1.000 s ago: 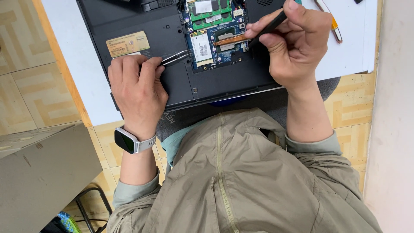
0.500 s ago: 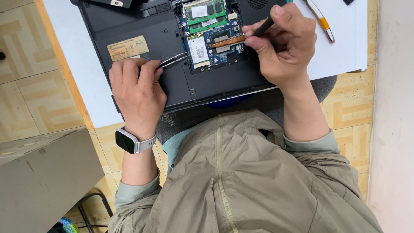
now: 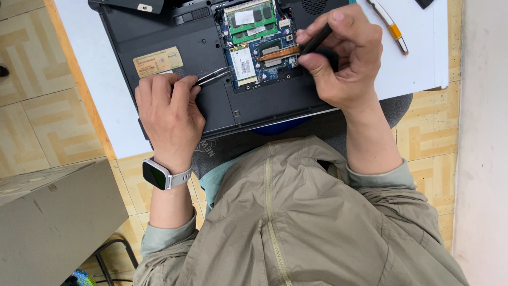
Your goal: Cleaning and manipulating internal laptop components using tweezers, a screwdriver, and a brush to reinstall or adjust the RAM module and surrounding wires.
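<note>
At the far left a grey box [image 3: 50, 222] stands on the tiled floor [image 3: 32, 106], beside the orange edge of the white table [image 3: 413, 74].

Your left hand [image 3: 168, 114] rests palm down on the laptop's [image 3: 174, 39] black underside, just below a tan label [image 3: 157, 61]. Its fingers are curled closed around tweezers [image 3: 214, 77], pinching them against the case. The tweezer tips point right and reach the edge of the open bay, touching or almost touching the small white card [image 3: 244, 64] there; you cannot tell which. A watch [image 3: 157, 174] with a pale strap sits on that wrist.

The laptop lies upside down on the table with its near edge over your lap. The open bay shows a blue board [image 3: 270, 66], green memory [image 3: 248, 21] at the top and a copper pipe [image 3: 279, 52] running across the middle.

Your right hand [image 3: 346, 61] is closed on a black tool [image 3: 316, 41], held like a pen between thumb and fingers. Its tip comes down at the right end of the copper pipe, on the board; the exact contact is hidden by your thumb.

Further right, a white and orange screwdriver [image 3: 389, 25] lies on the bare table, well apart from the hand.
</note>
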